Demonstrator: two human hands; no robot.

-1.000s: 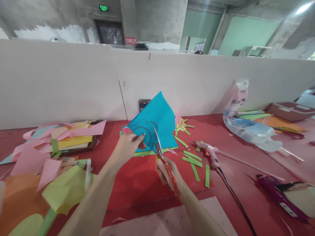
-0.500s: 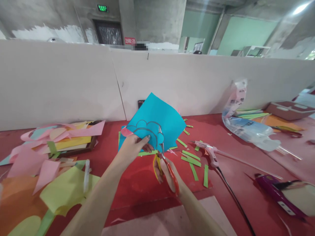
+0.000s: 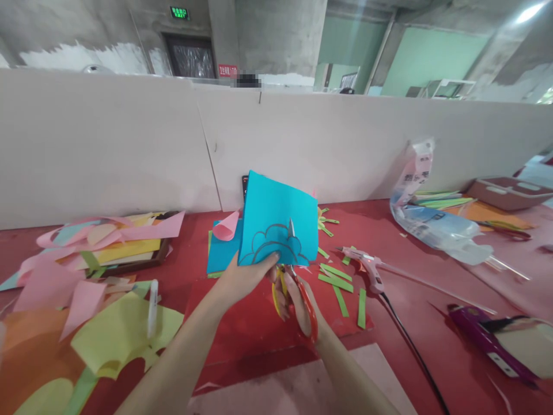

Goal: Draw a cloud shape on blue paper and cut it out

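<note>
A bright blue sheet of paper (image 3: 280, 207) is held up above the red table, with a scalloped, cloud-like outline drawn along its lower part. My left hand (image 3: 250, 276) is closed on its lower edge, the thumb on the drawn side. In my right hand (image 3: 298, 305) are scissors (image 3: 309, 314) with red and yellow handles, fingers closed through the loops. One blade tip shows in front of the sheet near the outline; the other blade is hidden behind the paper. A pink paper curl (image 3: 227, 227) and another blue sheet (image 3: 218, 253) lie behind my left hand.
On the right lie green paper strips (image 3: 337, 282), a pink glue gun (image 3: 367, 268) with a cord, a purple device (image 3: 488, 346) and a plastic bag (image 3: 440, 230). Coloured paper scraps (image 3: 116, 334) and a white marker (image 3: 152, 308) cover the left. A white partition (image 3: 129, 150) stands behind.
My left hand has turned the blue sheet, so its top edge now lies flatter and the outline sits along the bottom. The scissors stay at nearly the same place.
</note>
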